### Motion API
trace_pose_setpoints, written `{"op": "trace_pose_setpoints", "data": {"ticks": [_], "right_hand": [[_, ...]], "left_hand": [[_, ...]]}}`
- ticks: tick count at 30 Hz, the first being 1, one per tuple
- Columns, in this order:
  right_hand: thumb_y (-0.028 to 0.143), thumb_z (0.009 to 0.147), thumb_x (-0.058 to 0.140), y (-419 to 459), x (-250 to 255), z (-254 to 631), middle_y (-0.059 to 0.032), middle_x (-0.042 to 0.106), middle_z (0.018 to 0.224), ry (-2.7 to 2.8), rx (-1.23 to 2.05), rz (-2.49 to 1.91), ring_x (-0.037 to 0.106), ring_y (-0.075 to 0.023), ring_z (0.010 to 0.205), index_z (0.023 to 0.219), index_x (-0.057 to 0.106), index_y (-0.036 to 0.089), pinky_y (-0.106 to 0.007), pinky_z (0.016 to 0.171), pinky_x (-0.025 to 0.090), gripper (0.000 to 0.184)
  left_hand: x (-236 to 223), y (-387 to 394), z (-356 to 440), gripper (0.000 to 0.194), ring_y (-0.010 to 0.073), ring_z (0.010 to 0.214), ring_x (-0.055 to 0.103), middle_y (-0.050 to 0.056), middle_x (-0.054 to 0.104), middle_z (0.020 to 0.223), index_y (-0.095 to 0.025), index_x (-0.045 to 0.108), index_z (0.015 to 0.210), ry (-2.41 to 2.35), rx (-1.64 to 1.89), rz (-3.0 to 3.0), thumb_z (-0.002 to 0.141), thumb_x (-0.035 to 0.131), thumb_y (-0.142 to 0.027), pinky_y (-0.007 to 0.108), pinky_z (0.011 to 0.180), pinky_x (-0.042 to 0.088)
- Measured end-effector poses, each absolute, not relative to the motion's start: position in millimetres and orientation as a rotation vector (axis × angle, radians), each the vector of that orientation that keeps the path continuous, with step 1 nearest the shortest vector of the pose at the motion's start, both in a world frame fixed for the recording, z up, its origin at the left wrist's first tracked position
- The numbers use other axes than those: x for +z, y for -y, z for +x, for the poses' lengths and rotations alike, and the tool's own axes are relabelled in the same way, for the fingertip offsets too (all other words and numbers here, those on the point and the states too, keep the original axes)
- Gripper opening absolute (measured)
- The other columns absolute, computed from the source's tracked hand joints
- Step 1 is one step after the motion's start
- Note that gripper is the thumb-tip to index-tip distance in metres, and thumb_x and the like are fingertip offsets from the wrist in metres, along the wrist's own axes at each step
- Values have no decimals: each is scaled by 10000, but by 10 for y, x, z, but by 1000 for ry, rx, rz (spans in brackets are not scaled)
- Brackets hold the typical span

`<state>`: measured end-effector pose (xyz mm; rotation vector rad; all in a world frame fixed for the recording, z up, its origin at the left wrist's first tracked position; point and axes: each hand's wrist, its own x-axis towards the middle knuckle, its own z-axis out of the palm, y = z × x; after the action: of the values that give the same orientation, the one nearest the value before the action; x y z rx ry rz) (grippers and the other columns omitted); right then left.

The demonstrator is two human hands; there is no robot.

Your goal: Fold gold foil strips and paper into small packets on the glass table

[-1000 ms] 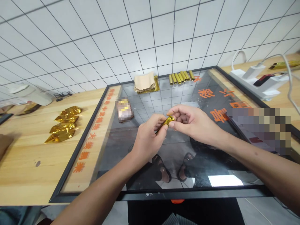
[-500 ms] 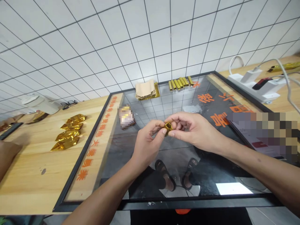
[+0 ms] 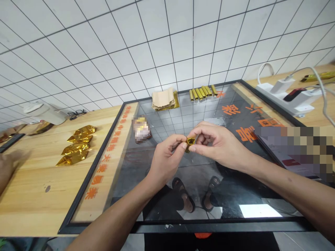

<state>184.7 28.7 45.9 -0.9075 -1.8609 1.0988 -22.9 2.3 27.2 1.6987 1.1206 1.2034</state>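
Pinching a small gold-foil tube point(image 3: 190, 144) between their fingertips, a person's left hand point(image 3: 166, 161) and right hand point(image 3: 218, 144) meet above a black-framed glass panel point(image 3: 77, 195). The tube is now turned end-on, its squarish opening showing, where a second earlier it sat slanted. Open glass spreads below and to either side of the hands. Four creased gold-foil packets point(image 3: 77, 144) lie on a pale wooden table point(image 3: 34, 205) beyond the frame's left edge, near a co-worker's hand point(image 3: 6, 167) at the picture's border. A row of slim gold tubes point(image 3: 202, 93) lines the panel's far edge.
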Motion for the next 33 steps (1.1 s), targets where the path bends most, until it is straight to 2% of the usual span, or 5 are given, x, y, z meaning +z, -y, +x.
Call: {"op": "trace_pose_setpoints", "data": {"ticks": [14,21,28,30,33], "right_hand": [[285,913,811,-271,473,1832,-15,698,1009,1803,1209,-860,673,-154,811,1018,743,238,-316,768,579,133],[353,937,805,-267,458,1841,-35,717,1036,1814,1187,-865,684,-186,870,1093,762,236,-340,788,578,200],[292,929,804,-275,439,1841,-36,707,1013,1836,1145,-847,691,-185,857,1037,765,240,-338,784,592,126],[302,927,810,-278,441,1848,-40,711,1009,1833,1119,-852,701,-192,865,1022,764,241,-338,776,600,121],[323,922,825,-284,444,1863,-53,729,1037,1796,1064,-883,721,-206,899,1023,759,241,-337,773,614,146]], "left_hand": [[254,-25,-242,99,155,805,649,16,702,877,-216,654,976,-1053,1199,1664,1015,635,-305,285,760,531],[261,-20,-235,75,133,829,637,4,700,906,-204,683,992,-1022,1225,1648,1016,657,-271,258,774,504],[315,-16,-241,115,111,726,569,-20,621,801,-190,662,922,-1048,1168,1569,994,667,-280,238,689,455],[337,-19,-253,107,118,749,598,-11,647,832,-192,672,965,-1056,1152,1525,961,711,-291,242,700,475],[354,-39,-282,227,139,853,666,12,699,967,-206,680,1086,-1072,1150,1459,898,784,-277,255,763,519]]}}
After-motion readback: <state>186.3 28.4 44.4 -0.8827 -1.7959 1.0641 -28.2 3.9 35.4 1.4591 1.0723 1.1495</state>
